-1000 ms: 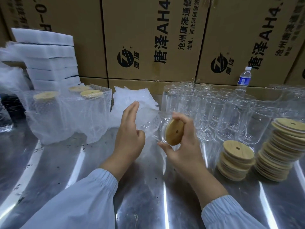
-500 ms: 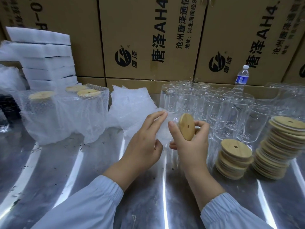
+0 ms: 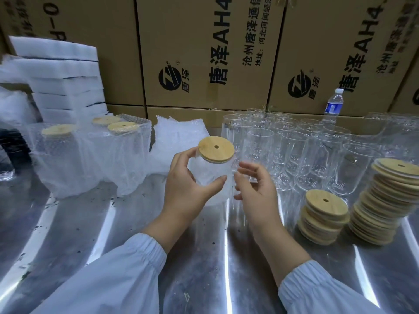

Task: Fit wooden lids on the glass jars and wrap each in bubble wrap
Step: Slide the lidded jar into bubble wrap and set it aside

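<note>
**One jar lidded, wrap pending**

Left hand (image 3: 188,189) curled round the glass jar (image 3: 209,172), holding it upright so the wooden lid (image 3: 216,149) sat level. Right hand (image 3: 258,193) hung loosely spread just right of the jar, gripping nothing, presumably free to fetch bubble wrap (image 3: 179,137) behind it.

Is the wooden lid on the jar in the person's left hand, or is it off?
On. The wooden lid lies flat across the mouth of the jar, which the left hand holds.

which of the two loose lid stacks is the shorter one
The left stack, nearer the right hand; the stack at the right edge stands clearly taller and leans.
</note>
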